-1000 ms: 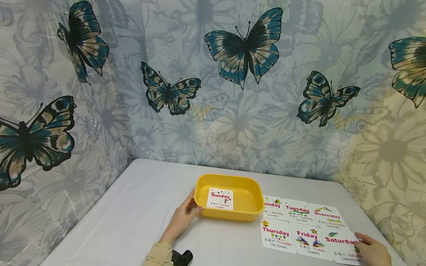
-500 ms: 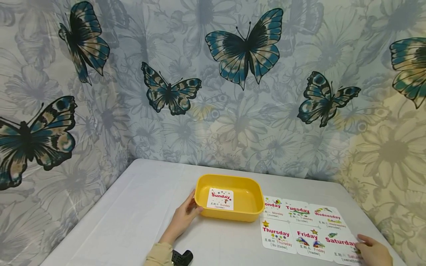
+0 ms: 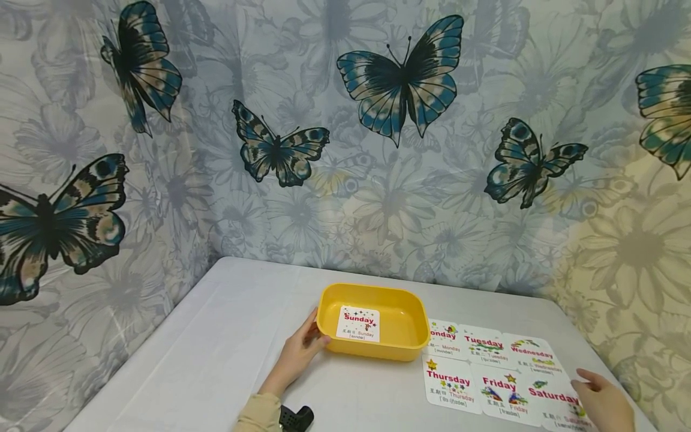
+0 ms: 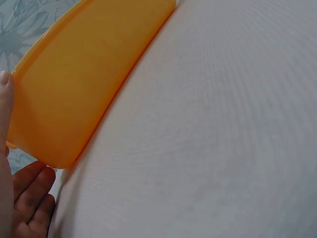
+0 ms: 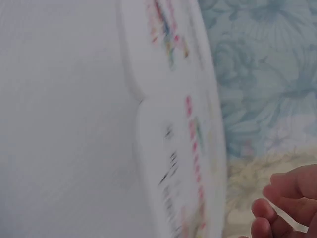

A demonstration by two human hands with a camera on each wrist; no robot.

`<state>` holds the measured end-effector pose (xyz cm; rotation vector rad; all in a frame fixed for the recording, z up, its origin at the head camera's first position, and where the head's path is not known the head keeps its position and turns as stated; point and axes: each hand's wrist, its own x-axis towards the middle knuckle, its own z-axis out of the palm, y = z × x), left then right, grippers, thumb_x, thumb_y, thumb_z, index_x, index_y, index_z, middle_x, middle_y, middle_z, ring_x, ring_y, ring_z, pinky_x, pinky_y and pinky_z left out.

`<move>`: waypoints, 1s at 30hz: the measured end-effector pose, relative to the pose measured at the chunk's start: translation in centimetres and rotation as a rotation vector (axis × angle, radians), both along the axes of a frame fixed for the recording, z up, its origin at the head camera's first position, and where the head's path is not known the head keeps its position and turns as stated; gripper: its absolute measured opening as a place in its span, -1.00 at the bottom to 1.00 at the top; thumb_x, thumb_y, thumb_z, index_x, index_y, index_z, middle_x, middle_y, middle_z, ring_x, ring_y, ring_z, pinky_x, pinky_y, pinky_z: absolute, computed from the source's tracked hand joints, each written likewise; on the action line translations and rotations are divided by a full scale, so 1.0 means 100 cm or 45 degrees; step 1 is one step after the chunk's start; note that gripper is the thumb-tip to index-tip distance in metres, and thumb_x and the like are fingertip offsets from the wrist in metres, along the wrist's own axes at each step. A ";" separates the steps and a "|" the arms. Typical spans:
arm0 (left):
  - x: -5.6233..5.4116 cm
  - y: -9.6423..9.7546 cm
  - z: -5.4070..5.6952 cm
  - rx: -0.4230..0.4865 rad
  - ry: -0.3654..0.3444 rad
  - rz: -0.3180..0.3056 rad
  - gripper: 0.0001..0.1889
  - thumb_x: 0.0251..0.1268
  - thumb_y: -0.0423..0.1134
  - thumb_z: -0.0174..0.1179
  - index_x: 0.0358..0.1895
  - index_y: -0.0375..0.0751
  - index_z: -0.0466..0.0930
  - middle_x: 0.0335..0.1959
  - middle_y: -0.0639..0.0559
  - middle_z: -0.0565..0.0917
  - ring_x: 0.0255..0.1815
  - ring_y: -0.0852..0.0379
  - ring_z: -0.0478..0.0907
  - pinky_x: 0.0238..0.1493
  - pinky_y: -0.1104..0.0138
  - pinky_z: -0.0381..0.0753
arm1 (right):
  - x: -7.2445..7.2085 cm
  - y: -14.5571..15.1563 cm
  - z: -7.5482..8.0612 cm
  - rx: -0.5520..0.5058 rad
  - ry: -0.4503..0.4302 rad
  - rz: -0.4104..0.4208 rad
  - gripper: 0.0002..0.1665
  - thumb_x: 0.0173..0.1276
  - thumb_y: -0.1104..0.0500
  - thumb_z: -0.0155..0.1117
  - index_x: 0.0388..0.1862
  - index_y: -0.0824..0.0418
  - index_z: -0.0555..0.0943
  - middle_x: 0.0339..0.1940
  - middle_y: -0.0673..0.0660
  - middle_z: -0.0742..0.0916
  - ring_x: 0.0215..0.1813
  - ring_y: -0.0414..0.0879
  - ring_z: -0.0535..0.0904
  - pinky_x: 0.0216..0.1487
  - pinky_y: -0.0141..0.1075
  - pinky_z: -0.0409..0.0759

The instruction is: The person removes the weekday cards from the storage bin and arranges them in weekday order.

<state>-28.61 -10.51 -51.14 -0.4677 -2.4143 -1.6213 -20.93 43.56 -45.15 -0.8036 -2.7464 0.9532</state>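
Observation:
A yellow plastic tray (image 3: 372,354) stands on the table, a Sunday flashcard (image 3: 358,324) lying inside it at the left. My left hand (image 3: 296,357) holds the tray's left end, thumb at the front and fingers round the corner; in the left wrist view its fingers (image 4: 37,186) touch the tray wall. To the right, day flashcards lie in two rows. My right hand (image 3: 604,401) hovers by the right edge of the Saturday flashcard (image 3: 556,405), fingers loosely bent. A pale sliver shows between its fingers in the right wrist view; what it is cannot be told.
The Monday flashcard (image 3: 444,341) is partly hidden by the tray. Beside it lie the Tuesday (image 3: 484,347) and Wednesday (image 3: 531,355) flashcards, with Thursday (image 3: 449,384) and Friday (image 3: 507,396) in front. White cloth covers the table (image 3: 216,360); a butterfly-patterned curtain (image 3: 291,222) hangs behind.
My right hand has moved up slightly from the Saturday flashcard's edge, its fingertips now just off it. The left hand and the tray have stayed put, and the view has shifted a little.

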 end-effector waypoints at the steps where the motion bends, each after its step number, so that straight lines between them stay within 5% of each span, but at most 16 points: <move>1: 0.000 0.000 0.000 0.001 0.000 0.000 -0.21 0.21 0.04 0.19 0.45 -0.06 0.05 0.09 -0.09 0.54 0.08 0.03 0.46 0.11 0.02 0.39 | -0.001 -0.004 0.004 -0.005 0.021 0.008 -0.44 0.32 0.13 0.03 0.12 0.56 0.32 -0.35 0.30 0.58 -0.34 0.06 0.47 -0.35 -0.14 0.36; 12: 0.001 0.000 0.001 0.050 0.004 -0.010 -0.24 0.21 -0.03 0.22 0.45 0.04 0.05 0.08 -0.09 0.54 0.07 0.03 0.47 0.11 0.01 0.38 | -0.037 -0.052 0.020 -0.011 0.250 0.175 -0.29 0.39 -0.09 0.01 0.31 0.38 0.26 -0.11 0.33 0.59 -0.13 0.10 0.49 -0.23 0.01 0.47; 17: 0.013 0.003 0.020 0.048 -0.009 -0.024 -0.25 0.25 -0.11 0.20 0.44 -0.12 0.05 0.08 -0.20 0.53 0.07 -0.04 0.46 0.11 -0.01 0.37 | -0.043 -0.085 0.033 -0.049 0.279 0.361 -0.23 0.41 -0.12 -0.02 0.35 0.42 0.19 0.05 0.42 0.54 0.03 0.24 0.46 -0.13 0.04 0.49; 20: 0.012 0.004 0.016 0.046 -0.010 -0.026 -0.25 0.24 -0.09 0.20 0.44 -0.13 0.05 0.08 -0.17 0.53 0.08 -0.03 0.45 0.11 0.00 0.37 | -0.042 -0.107 0.043 -0.036 0.294 0.454 -0.27 0.44 -0.07 -0.06 0.33 0.47 0.20 0.09 0.47 0.50 0.07 0.32 0.42 -0.12 0.03 0.49; 23: 0.001 0.002 0.000 0.055 -0.006 -0.020 -0.23 0.22 -0.07 0.22 0.45 -0.07 0.05 0.09 -0.11 0.54 0.08 -0.01 0.45 0.11 -0.01 0.37 | -0.047 -0.124 0.046 -0.003 0.317 0.509 -0.30 0.46 -0.06 -0.09 0.31 0.47 0.22 0.07 0.48 0.50 0.06 0.32 0.43 -0.12 0.04 0.49; 30: 0.002 0.000 0.002 0.027 -0.011 -0.013 -0.21 0.22 0.02 0.19 0.45 -0.07 0.04 0.10 -0.08 0.53 0.09 0.03 0.45 0.11 0.01 0.37 | -0.062 -0.172 0.041 0.074 0.386 0.612 -0.39 0.47 0.00 -0.05 0.27 0.45 0.30 0.02 0.45 0.54 0.06 0.31 0.45 -0.08 0.08 0.50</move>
